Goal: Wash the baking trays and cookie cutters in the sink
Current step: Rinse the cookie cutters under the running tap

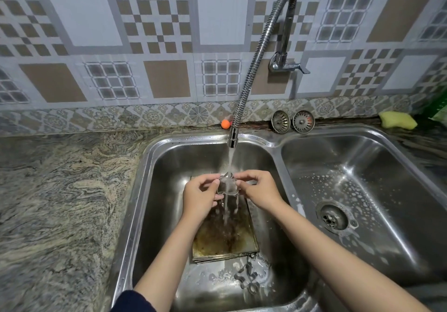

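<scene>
Patterned tile wall, marbled stone counter (60, 190); in the left steel sink basin (145, 215), stained baking trays (225, 241) lie stacked. Left hand (200, 196) and right hand (260, 189) pinch a metal cookie cutter (228, 185) under running water.

**Count of items at the sink**

Two hands are seen, the left hand (199, 196) and the right hand (260, 190). One cookie cutter (228, 184) is pinched between the fingers of both. Directly below the fingers, a stack of baking trays (223, 236) is counted; three or four edges seem to show at its near rim, though the number cannot be fixed. Nearer than the fingers, what appear to be two more cutters (251, 274) are made out. Two sink basins are counted, the left basin (169, 166) and the right basin (362, 166). Beyond the fingers, one faucet (256, 64), two strainers (292, 121), one orange ball (225, 123) and one yellow sponge (398, 120) are seen.
</scene>
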The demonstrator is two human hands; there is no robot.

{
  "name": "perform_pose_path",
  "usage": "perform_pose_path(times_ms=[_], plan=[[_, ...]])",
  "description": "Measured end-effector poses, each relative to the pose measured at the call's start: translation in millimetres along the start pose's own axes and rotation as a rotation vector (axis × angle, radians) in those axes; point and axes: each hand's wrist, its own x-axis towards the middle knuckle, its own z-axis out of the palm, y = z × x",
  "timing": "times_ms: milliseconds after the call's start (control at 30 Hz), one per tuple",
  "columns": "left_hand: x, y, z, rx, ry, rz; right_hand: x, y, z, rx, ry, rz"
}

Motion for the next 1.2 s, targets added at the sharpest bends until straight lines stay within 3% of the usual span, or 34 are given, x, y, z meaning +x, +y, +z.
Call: perform_pose_path(times_ms=[433, 667, 767, 933, 1067, 1200], plan=[[-6, -7, -18, 0.008, 0.008, 0.007, -10, -8, 11, -0.033, -0.078, -0.012], [-6, -11, -8, 0.063, -0.086, 0.108, -11, -11, -30, -0.058, -0.025, -0.117], [-17, -19, 2, 0.255, -0.215, 0.083, -21, -12, -69, -0.080, 0.041, -0.157], [-44, -57, 32, 0.638, -0.681, 0.062, -37, 26, -140, -0.134, 0.205, -0.025], [-52, -87, 56, 1.120, -0.938, 0.365, -49, 71, -177, -0.319, 0.286, 0.208], [-58, -103, 70, 1.541, -0.997, 0.716, -63, 113, -180, -0.666, 0.065, 0.470]])
